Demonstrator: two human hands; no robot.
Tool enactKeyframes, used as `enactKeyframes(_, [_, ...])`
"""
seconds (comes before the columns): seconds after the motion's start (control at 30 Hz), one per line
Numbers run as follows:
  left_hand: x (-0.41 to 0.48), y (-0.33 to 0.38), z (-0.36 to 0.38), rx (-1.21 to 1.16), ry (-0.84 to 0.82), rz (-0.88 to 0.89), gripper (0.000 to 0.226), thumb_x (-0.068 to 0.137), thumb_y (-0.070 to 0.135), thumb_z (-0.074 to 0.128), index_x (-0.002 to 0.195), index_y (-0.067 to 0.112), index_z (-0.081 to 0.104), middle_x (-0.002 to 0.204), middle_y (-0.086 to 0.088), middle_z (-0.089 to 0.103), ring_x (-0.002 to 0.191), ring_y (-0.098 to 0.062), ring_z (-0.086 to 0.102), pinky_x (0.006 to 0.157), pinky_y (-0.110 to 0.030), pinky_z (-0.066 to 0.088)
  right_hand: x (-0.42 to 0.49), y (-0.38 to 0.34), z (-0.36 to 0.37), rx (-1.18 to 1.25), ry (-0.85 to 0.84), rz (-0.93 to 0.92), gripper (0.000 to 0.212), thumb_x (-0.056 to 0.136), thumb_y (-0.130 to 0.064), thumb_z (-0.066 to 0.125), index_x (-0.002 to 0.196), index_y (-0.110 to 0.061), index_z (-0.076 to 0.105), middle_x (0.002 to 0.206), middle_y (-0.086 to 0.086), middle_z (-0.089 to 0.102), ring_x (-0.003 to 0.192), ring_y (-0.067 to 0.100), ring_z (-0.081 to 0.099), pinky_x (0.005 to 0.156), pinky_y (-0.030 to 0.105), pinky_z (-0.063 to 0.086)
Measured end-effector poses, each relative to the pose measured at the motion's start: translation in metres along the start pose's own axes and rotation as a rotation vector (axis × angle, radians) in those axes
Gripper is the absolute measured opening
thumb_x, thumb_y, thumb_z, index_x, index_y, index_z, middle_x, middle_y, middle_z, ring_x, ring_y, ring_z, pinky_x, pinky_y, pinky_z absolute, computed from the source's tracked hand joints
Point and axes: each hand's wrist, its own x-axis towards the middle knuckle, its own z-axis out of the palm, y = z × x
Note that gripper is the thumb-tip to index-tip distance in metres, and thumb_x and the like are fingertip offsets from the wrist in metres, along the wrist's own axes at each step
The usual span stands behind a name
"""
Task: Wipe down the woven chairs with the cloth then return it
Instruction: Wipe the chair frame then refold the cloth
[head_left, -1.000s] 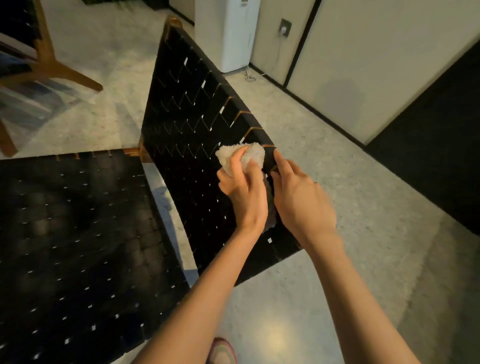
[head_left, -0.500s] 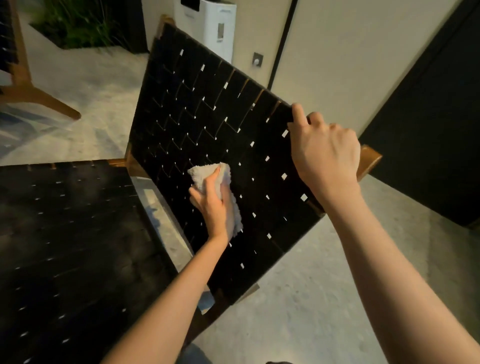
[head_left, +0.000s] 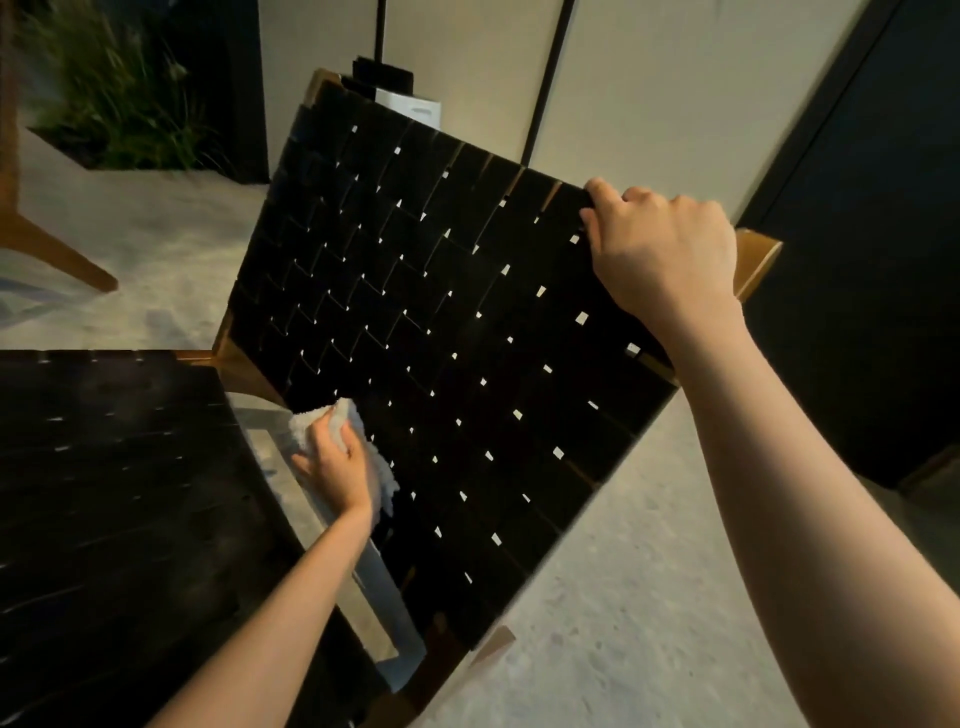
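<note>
Down the black woven backrest (head_left: 441, 338) my left hand (head_left: 337, 467) had slid since half a second earlier, taking the white cloth (head_left: 317, 427) from the middle of the weave to its lower left corner, just beside the wooden frame joint. At far left a green plant (head_left: 119, 104) stood behind another chair's wooden leg (head_left: 57, 254). The woven seat (head_left: 114, 493) lay dark on my left, with a strip of pale floor (head_left: 623, 623) showing between it and the backrest. My left fingers were curled over the bunched cloth, pressing it against the straps. My right hand (head_left: 660, 244) had kept its place on the backrest's top edge near the right corner, fingers hooked over it in a firm grip. A dark door panel (head_left: 872, 260) stood at far right.
</note>
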Motion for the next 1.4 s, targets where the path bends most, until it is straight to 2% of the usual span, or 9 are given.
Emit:
enactKeyframes(0.23, [-0.022, 0.098, 0.005, -0.313, -0.057, 0.004, 0.035, 0.099, 0.026, 0.044, 0.131, 0.011, 0.046, 0.131, -0.025, 0.038, 0.115, -0.037, 0.047, 0.077, -0.027, 0.038, -0.001, -0.003, -0.006, 0.042, -0.039, 0.030, 0.041, 0.105, -0.034, 0.021, 0.134, -0.014, 0.042, 0.094, 0.010, 0.062, 0.064, 0.026, 0.045, 0.053, 0.031, 0.025])
enactKeyframes(0.47, [-0.049, 0.251, 0.041, -0.326, -0.173, 0.371, 0.027, 0.095, 0.033, 0.050, 0.120, 0.025, 0.056, 0.131, -0.017, 0.035, 0.120, -0.028, 0.034, 0.087, -0.036, 0.046, 0.000, -0.004, -0.007, 0.024, -0.057, 0.038, 0.035, 0.105, -0.031, 0.024, 0.126, -0.014, 0.046, 0.095, 0.008, 0.064, 0.072, 0.030, 0.058, 0.058, 0.033, 0.030])
enactKeyframes(0.6, [-0.045, 0.211, 0.034, -0.486, -0.213, 0.243, 0.044, 0.085, 0.043, 0.062, 0.120, 0.020, 0.051, 0.118, -0.006, 0.045, 0.107, -0.019, 0.049, 0.071, -0.024, 0.044, -0.003, -0.004, -0.011, 0.122, -0.070, 0.083, 0.031, 0.102, -0.026, 0.032, 0.126, -0.013, 0.048, 0.098, 0.008, 0.063, 0.071, 0.025, 0.051, 0.061, 0.033, 0.035])
enactKeyframes(0.7, [-0.054, 0.146, 0.017, -0.364, -0.162, 0.190, 0.056, 0.088, 0.040, 0.061, 0.134, 0.013, 0.044, 0.118, -0.010, 0.045, 0.105, -0.023, 0.051, 0.069, -0.010, 0.045, -0.028, -0.008, -0.010, 0.102, -0.011, 0.101, 0.039, 0.101, -0.022, 0.037, 0.138, -0.013, 0.044, 0.128, 0.012, 0.057, 0.108, 0.032, 0.056, 0.089, 0.040, 0.039])
enactKeyframes(0.83, [-0.051, 0.055, 0.000, -0.035, -0.208, 0.282, 0.039, 0.097, 0.033, 0.042, 0.135, 0.026, 0.047, 0.134, -0.022, 0.041, 0.122, -0.039, 0.036, 0.102, -0.042, 0.034, -0.074, -0.023, -0.004, 0.066, 0.076, 0.072, 0.046, 0.100, -0.030, 0.041, 0.142, -0.014, 0.043, 0.151, 0.012, 0.035, 0.142, 0.035, 0.024, 0.118, 0.049, 0.013])
enactKeyframes(1.0, [-0.077, -0.007, -0.027, -0.081, -0.191, 0.224, 0.034, 0.095, 0.014, 0.050, 0.129, 0.018, 0.054, 0.131, -0.026, 0.038, 0.118, -0.038, 0.041, 0.081, -0.017, 0.038, -0.097, -0.032, 0.002, 0.081, 0.076, 0.066, 0.046, 0.101, -0.035, 0.032, 0.141, -0.019, 0.045, 0.152, 0.006, 0.036, 0.145, 0.029, 0.018, 0.118, 0.049, 0.001])
enactKeyframes(1.13, [-0.091, -0.029, -0.042, -0.095, -0.210, 0.001, 0.034, 0.097, 0.010, 0.046, 0.131, 0.013, 0.050, 0.134, -0.026, 0.035, 0.123, -0.039, 0.037, 0.081, -0.029, 0.038, -0.097, -0.029, 0.000, 0.097, 0.081, 0.027, 0.043, 0.100, -0.033, 0.034, 0.137, -0.020, 0.051, 0.148, 0.005, 0.042, 0.144, 0.029, 0.024, 0.118, 0.051, -0.001])
enactKeyframes(1.27, [-0.100, 0.005, -0.041, -0.304, -0.185, 0.004, 0.031, 0.097, 0.010, 0.046, 0.126, 0.000, 0.049, 0.112, -0.018, 0.055, 0.093, -0.012, 0.057, 0.064, -0.004, 0.043, -0.100, -0.023, -0.006, 0.129, 0.050, -0.041, 0.042, 0.099, -0.026, 0.039, 0.139, -0.017, 0.049, 0.151, 0.006, 0.038, 0.144, 0.028, 0.022, 0.118, 0.052, -0.002])
enactKeyframes(1.4, [-0.117, 0.081, -0.025, -0.474, -0.239, -0.094, 0.045, 0.092, 0.039, 0.053, 0.128, 0.013, 0.045, 0.124, -0.021, 0.046, 0.109, -0.029, 0.053, 0.074, -0.024, 0.051, -0.104, -0.015, -0.014, 0.195, 0.084, -0.006, 0.045, 0.097, -0.016, 0.044, 0.141, -0.009, 0.044, 0.152, 0.011, 0.033, 0.145, 0.031, 0.018, 0.119, 0.049, 0.001])
